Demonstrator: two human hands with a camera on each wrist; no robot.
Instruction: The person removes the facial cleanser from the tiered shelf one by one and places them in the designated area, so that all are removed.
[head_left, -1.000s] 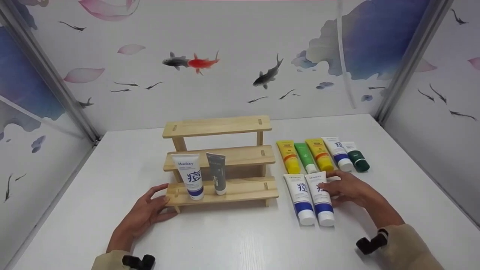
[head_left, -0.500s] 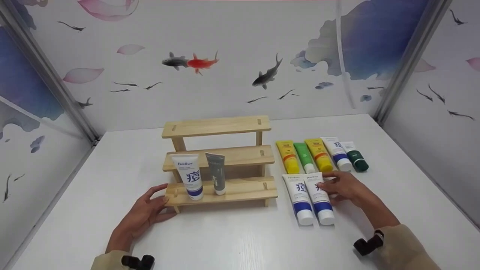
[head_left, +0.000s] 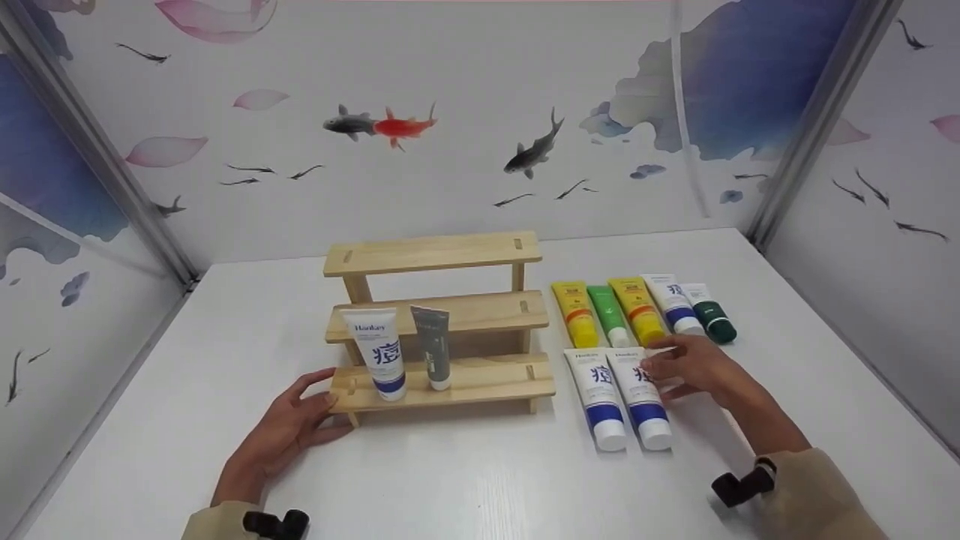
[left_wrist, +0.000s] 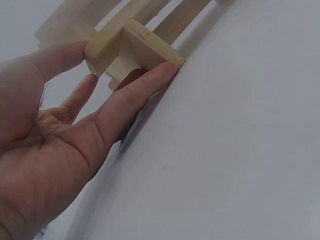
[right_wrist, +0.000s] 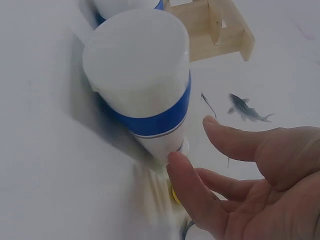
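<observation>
My left hand (head_left: pixel 289 416) grips the left end of a three-step wooden display stand (head_left: pixel 442 386); in the left wrist view its fingers (left_wrist: pixel 140 92) touch the board and leg. Upright on the lowest step stand a white-and-blue cream tube (head_left: pixel 379 356) and a grey tube (head_left: pixel 433 349). Right of the stand, two white-and-blue tubes (head_left: pixel 596 397) lie side by side, caps toward me. My right hand (head_left: pixel 694 371) is at the upper right edge of the right-hand tube (head_left: pixel 641 401), fingertips touching or nearly touching it. In the right wrist view thumb and forefinger (right_wrist: pixel 187 185) are apart.
Behind the two lying tubes is a row: a yellow tube (head_left: pixel 575 315), a green tube (head_left: pixel 608 315), another yellow tube (head_left: pixel 637 311), a white-and-blue tube (head_left: pixel 673 304) and a dark-green-capped tube (head_left: pixel 711 315). Printed panels (head_left: pixel 480 187) enclose the white table (head_left: pixel 420 480).
The right-hand tube has turned slightly, its upper end shifting left and its cap a little right. My right fingers have loosened from it. My left hand stays at the stand.
</observation>
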